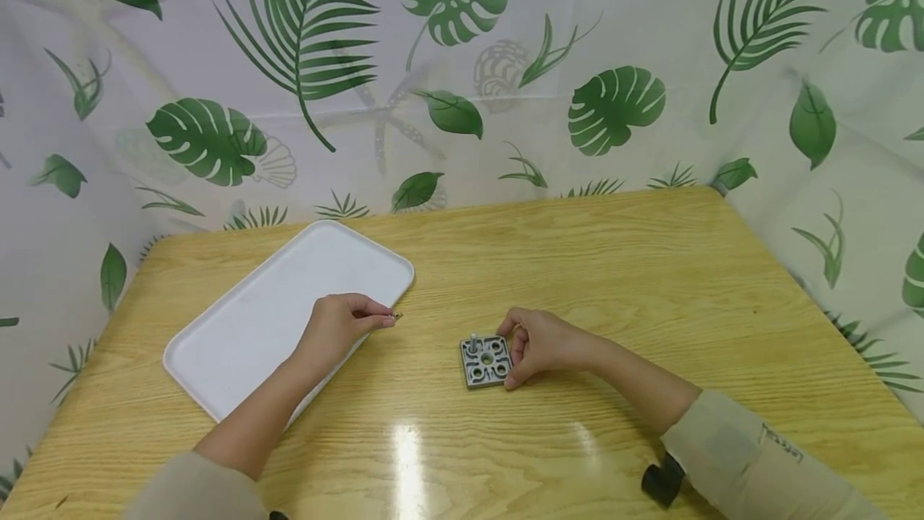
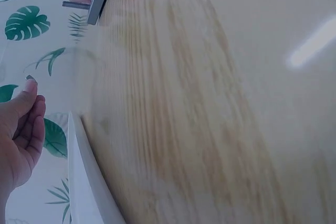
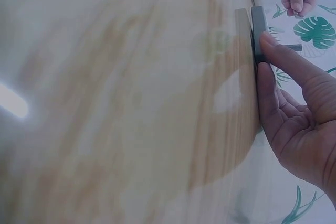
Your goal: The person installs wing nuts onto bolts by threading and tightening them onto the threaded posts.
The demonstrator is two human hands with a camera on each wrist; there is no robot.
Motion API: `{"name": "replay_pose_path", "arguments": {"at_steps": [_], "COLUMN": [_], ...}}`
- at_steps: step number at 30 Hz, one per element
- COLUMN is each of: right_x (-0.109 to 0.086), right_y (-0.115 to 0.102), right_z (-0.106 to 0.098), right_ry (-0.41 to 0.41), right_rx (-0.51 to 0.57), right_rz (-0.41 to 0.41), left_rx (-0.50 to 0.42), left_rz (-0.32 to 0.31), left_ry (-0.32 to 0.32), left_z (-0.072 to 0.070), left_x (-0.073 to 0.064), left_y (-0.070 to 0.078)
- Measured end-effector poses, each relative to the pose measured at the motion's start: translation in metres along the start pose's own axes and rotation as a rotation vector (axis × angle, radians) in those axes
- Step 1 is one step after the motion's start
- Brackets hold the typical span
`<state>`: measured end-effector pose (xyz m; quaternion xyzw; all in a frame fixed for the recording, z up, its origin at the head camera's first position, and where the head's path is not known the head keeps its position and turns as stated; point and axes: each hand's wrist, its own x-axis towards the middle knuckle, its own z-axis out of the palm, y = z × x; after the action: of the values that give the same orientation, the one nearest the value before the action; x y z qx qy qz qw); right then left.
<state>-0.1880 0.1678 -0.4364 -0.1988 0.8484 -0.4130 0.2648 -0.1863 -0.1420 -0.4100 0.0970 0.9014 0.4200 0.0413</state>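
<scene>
My right hand (image 1: 541,343) grips the right edge of a square grey metal plate (image 1: 487,379) lying on the table, thumb at the near corner and fingers at the far one. The plate has a hole in the middle and more near its corners. From its far left corner a threaded bolt (image 1: 473,344) stands upright; in the right wrist view the bolt (image 3: 293,48) sticks out past the thumb. Left of the plate, my left hand (image 1: 339,327) pinches a small metal piece (image 1: 397,316) between thumb and forefinger, raised near the tray's right edge. Its exact kind I cannot tell.
A white tray (image 1: 253,327) lies on the left of the wooden table (image 1: 613,263), partly under my left forearm. Behind the table hangs a leaf-patterned cloth (image 1: 534,119). A black object (image 1: 662,481) sits by my right sleeve.
</scene>
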Motion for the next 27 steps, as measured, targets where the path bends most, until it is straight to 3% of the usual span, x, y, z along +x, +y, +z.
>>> {"name": "replay_pose_path", "arguments": {"at_steps": [15,22,27], "right_x": [0.001,0.001,0.000], "right_y": [-0.002,-0.004,-0.004], "right_z": [0.000,-0.001,-0.002], "right_ry": [-0.011,-0.025,-0.034], "right_rx": [0.038,0.062,0.059], "right_rz": [0.022,0.010,0.006], "left_rx": [-0.095,-0.069,-0.064], "left_rz": [0.026,0.079,0.096], "left_ry": [-0.096,-0.112,-0.161], "left_z": [0.029,0.041,0.047], "left_x": [0.006,0.010,0.011], "left_y": [0.034,0.048,0.053]}}
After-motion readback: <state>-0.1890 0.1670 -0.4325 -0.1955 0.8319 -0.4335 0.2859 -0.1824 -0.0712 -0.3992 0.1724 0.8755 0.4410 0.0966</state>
